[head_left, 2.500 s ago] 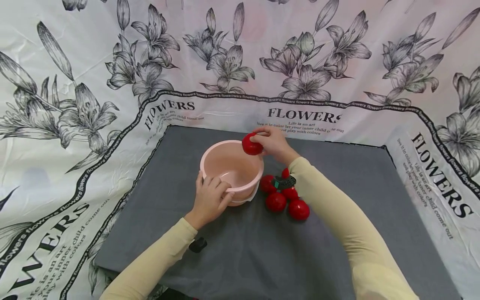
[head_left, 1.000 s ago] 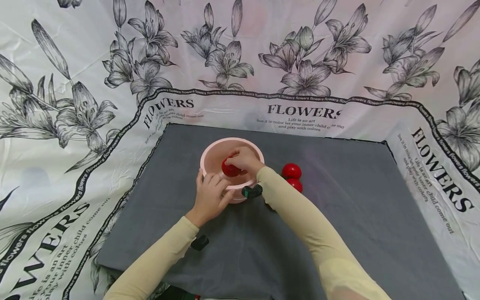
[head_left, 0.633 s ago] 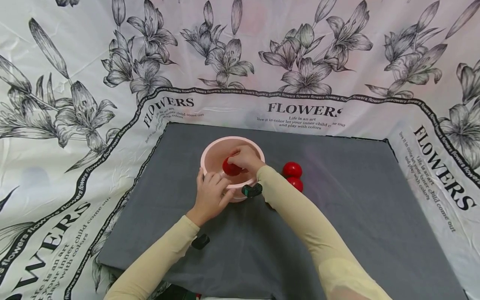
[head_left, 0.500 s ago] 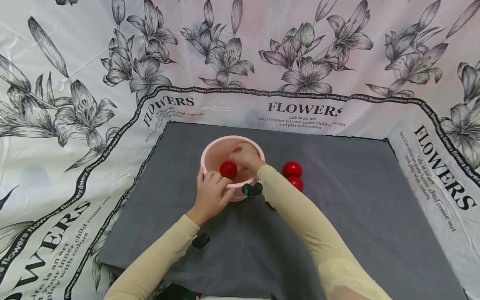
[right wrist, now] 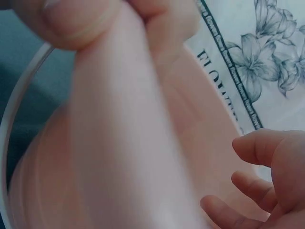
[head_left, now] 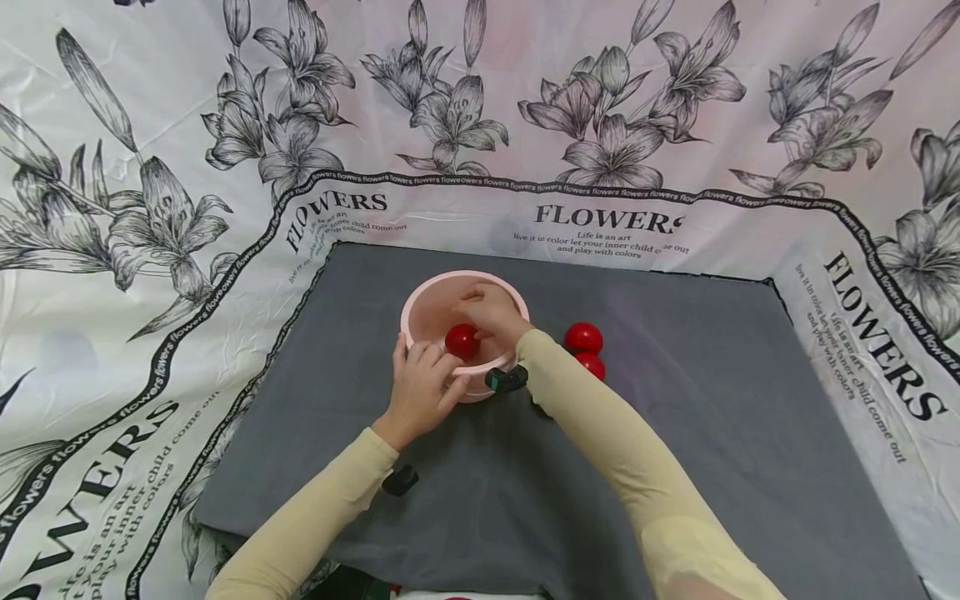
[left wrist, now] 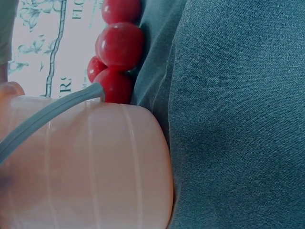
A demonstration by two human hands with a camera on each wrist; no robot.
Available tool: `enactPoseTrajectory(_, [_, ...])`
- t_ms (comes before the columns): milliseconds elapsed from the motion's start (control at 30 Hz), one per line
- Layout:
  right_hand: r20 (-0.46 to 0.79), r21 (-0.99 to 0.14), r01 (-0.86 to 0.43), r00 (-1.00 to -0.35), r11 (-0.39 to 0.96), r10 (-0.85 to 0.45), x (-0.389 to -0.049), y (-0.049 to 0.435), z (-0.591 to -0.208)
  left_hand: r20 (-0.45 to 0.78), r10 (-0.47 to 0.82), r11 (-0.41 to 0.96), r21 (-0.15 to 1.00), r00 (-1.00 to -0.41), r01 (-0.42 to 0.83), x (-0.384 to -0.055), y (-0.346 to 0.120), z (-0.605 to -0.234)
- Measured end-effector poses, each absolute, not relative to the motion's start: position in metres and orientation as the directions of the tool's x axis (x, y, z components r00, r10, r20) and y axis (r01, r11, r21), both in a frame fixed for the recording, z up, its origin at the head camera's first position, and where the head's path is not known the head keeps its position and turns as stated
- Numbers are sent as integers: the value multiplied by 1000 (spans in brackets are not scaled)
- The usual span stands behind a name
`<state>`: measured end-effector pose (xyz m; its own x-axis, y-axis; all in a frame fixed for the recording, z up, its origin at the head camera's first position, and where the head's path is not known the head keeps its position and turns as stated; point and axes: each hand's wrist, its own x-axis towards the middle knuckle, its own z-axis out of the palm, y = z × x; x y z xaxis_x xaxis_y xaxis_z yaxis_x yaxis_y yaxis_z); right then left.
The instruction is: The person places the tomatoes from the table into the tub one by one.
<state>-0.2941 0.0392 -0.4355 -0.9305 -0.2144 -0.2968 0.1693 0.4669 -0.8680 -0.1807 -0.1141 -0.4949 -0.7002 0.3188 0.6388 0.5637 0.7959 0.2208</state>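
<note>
A pink bucket [head_left: 429, 321] stands on the dark grey tabletop, its pale handle [left wrist: 57, 108] hanging down outside. My left hand [head_left: 422, 385] grips the near left of the rim; the right wrist view shows its thumb outside and fingers inside. One glossy red ball [head_left: 462, 342] sits inside the bucket, partly behind the left fingers. Over it, within the bucket's mouth, my right hand [head_left: 493, 312] has its fingers loosely spread and holds nothing. Its thumb is right at the ball's edge. In the right wrist view the parted right fingers [right wrist: 255, 148] show against the far inner wall.
More red balls [head_left: 584, 337] lie close to the bucket's right side, some hidden by the right sleeve; the left wrist view shows several of these balls [left wrist: 120, 45]. White floral sheeting [head_left: 607, 158] rises behind and beside the table [head_left: 720, 417].
My right hand carried the red ball from above the right rim down into the bucket, then let it go; its fingers have spread. The left hand has kept its grip on the rim.
</note>
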Motion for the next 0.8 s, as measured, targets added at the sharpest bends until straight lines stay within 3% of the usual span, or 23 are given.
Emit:
enactPoseTrajectory(433, [-291,-911,168,-910,377,-296,-302,95,-343,623,319,789,242,-714,564,-183,-113,-497])
enactPoseTrajectory(633, [-220,-901,113,-951,419,-218,-303,151,-310,651,309,780,243,-693,576,-183,-113,-496])
enactPoseTrajectory(800, [-222,-878,139,-966,457,-133,-297,204,-305,660,299,778,249,-689,577,-183,-113,-499])
